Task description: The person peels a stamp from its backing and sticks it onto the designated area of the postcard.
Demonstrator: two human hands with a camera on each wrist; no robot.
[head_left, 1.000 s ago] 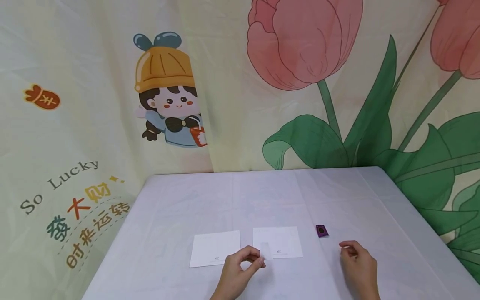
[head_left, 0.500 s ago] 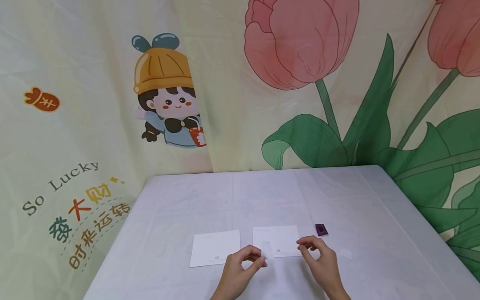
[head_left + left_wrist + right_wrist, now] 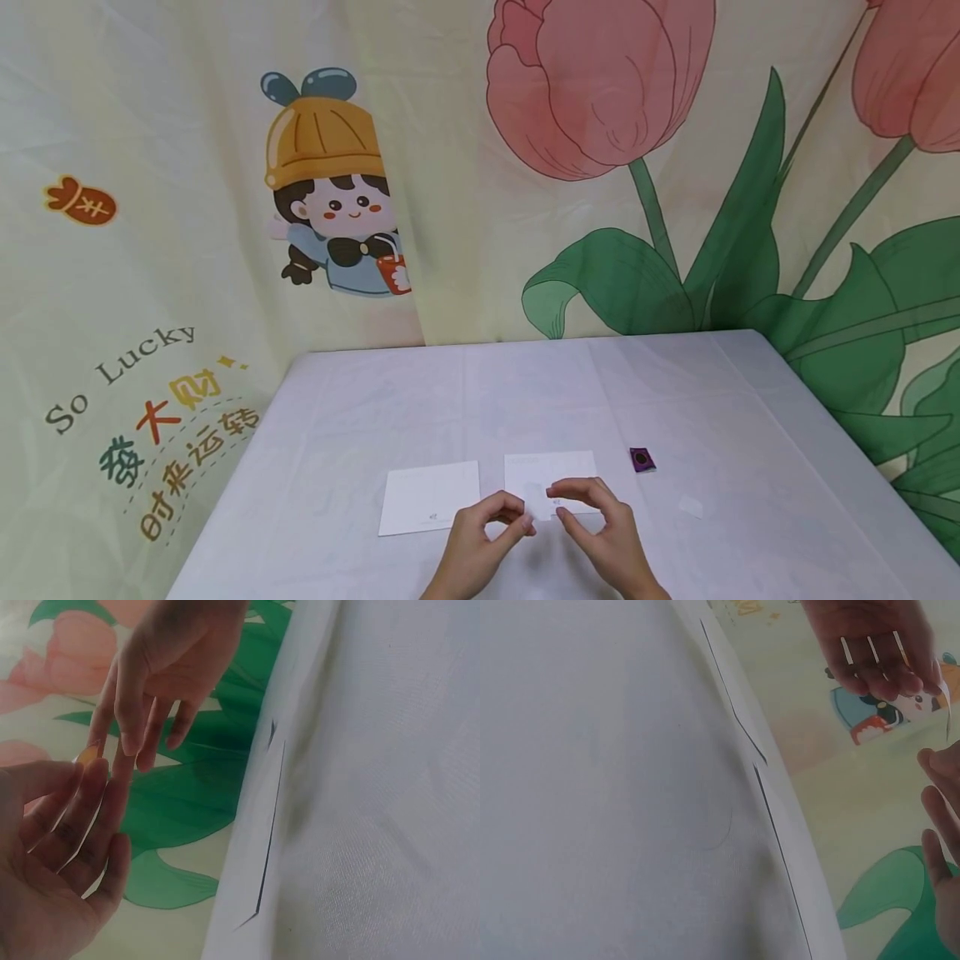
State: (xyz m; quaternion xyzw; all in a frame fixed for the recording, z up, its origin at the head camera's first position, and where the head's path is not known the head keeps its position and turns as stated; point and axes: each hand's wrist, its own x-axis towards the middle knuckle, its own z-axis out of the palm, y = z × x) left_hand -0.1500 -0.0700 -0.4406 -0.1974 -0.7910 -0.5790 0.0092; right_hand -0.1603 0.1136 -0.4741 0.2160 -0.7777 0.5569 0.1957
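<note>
Between thumb and forefinger, my left hand (image 3: 480,537) pinches a small, thin, translucent whitish slip (image 3: 536,500), held above the table. Seen nearly edge-on, the slip (image 3: 946,712) looks like a narrow strip in the right wrist view. My right hand (image 3: 607,533) is just to its right, thumb and forefinger spread apart with a gap between them. In the left wrist view the right hand (image 3: 169,675) reaches down toward the left fingertips. Behind the hands lies a white card (image 3: 551,467), partly covered by them and the slip. A second white card (image 3: 427,496) lies to its left.
A small purple packet (image 3: 642,459) with a dark round mark lies right of the cards. Nearer, a small pale scrap (image 3: 691,506) rests on the white-covered table (image 3: 360,408). A printed curtain (image 3: 465,167) hangs behind the table's far edge.
My right hand has moved left from beside the purple packet to the slip, its thumb and forefinger spreading. The pale scrap it had covered now shows. The left hand has stayed nearly still.
</note>
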